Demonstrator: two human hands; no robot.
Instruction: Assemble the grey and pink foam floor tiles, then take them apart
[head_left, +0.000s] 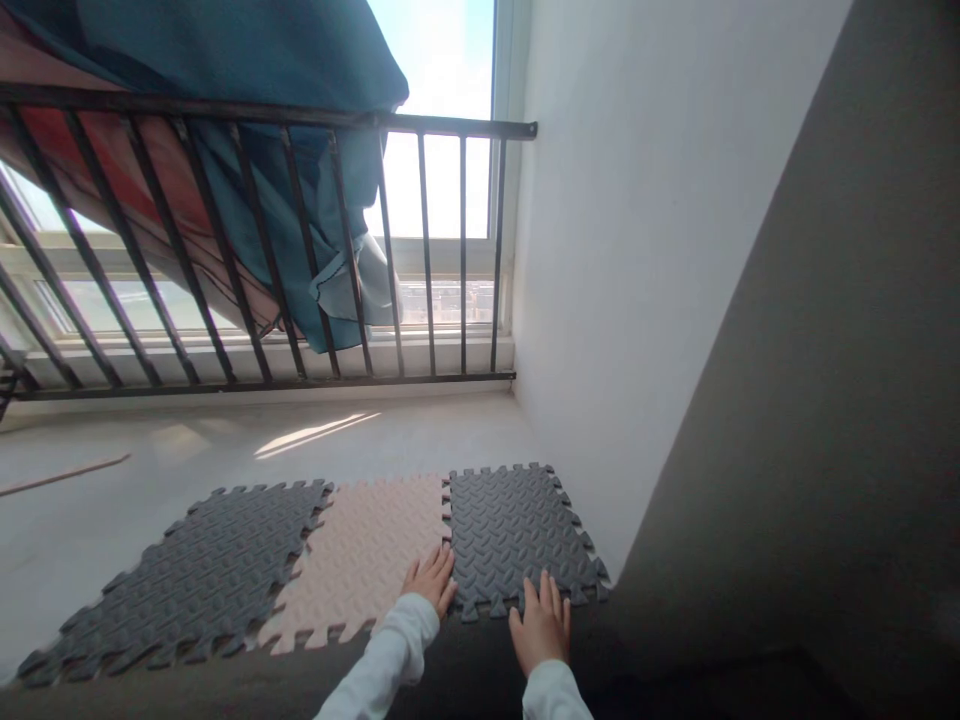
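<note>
Mats (367,560), row's long axis crosswise, under left hand (432,580) and right hand (541,628), fingers (545,592) slightly apart

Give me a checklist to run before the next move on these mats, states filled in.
1. Left hand at the seam between the pale pink, puzzle-edged foam mat and the right-hand dark grey, puzzle-edged foam mat: ok.
2. Right hand at that grey mat's near edge: ok.
3. That seam fully locked: cannot tell; the left hand hides its near end.
4. Left-hand dark grey, puzzle-edged foam mat beside the pink one: ok.
5. Thin brown strip apart from the mats: ok, off to their left.
</note>
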